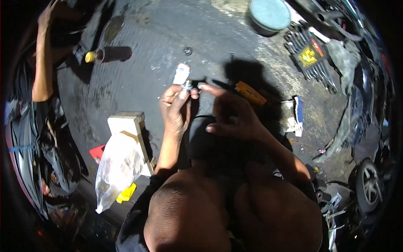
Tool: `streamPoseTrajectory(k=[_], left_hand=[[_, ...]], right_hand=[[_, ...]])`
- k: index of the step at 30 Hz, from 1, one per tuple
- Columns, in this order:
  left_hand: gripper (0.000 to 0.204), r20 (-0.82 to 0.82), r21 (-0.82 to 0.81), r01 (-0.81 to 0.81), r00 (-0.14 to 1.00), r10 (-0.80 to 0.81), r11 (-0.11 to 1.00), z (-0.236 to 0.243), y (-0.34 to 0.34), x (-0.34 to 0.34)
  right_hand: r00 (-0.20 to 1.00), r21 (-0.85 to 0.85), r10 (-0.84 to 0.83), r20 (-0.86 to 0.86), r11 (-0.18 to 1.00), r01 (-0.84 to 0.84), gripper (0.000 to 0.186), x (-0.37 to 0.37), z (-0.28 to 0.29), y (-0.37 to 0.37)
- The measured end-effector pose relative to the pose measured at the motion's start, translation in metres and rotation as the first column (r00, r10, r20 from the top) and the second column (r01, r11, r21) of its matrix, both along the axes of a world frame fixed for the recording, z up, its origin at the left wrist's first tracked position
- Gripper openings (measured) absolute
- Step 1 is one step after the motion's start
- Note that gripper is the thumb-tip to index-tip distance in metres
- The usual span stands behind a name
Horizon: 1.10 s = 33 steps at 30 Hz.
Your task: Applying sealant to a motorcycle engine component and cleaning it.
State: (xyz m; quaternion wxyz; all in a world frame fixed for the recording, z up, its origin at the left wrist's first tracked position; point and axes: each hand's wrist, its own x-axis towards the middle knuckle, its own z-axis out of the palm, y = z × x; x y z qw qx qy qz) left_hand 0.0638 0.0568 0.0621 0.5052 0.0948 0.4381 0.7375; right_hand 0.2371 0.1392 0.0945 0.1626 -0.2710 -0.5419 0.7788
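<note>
My left hand [174, 110] is closed, thumb against fingers, around a small shiny metal part [187, 85] with a rounded end; its exact kind I cannot make out. From the right, my right hand [235, 114] reaches toward that part. Its index finger is stretched out, the thumb stands apart, and the fingertip is close to the part; whether they touch is hard to tell. Just beyond the left fingers lies a small white packet [182, 73] with coloured print. Farther off, a dark ring-shaped piece [187, 51] rests on the floor.
An orange-yellow box [250, 93] and a blue-and-white carton [297, 115] lie to the right, with a wrench set [308, 54] beyond. A lidded tub [270, 14] stands far right. Leftward are a bottle [113, 54], a plastic bag [119, 166] on a wooden stool, and another person's arm [42, 71].
</note>
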Motion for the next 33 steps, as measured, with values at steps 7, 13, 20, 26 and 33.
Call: streamPoseTrajectory(k=[7, 13, 20, 26, 33], left_hand=[[0.027, -0.115, -0.286, 0.010, 0.992, -0.044, 0.958, 0.001, -0.014, -0.028], [0.045, 0.037, -0.250, 0.142, 0.990, -0.137, 0.958, -0.028, -0.005, -0.020], [0.048, 0.012, -0.295, 0.151, 0.988, -0.154, 0.943, -0.032, 0.004, -0.014], [0.045, 0.523, -0.371, 0.185, 0.851, 0.040, 0.910, -0.170, -0.051, -0.112], [0.021, 0.193, -0.039, 0.097, 0.977, -0.088, 0.995, -0.002, 0.003, -0.005]], right_hand=[[0.946, 0.197, -0.036, -0.322, 0.975, 0.104, 0.068, -0.027, -0.042, -0.008], [0.895, -0.156, -0.245, -0.373, 0.967, 0.200, 0.085, -0.014, -0.038, 0.000], [0.912, -0.138, -0.249, -0.326, 0.967, 0.214, 0.078, 0.002, -0.027, -0.001], [0.916, -0.154, -0.165, -0.366, 0.981, 0.115, 0.077, -0.017, -0.051, -0.007], [0.954, 0.189, -0.199, -0.224, 0.951, 0.243, 0.034, -0.002, -0.016, -0.001]])
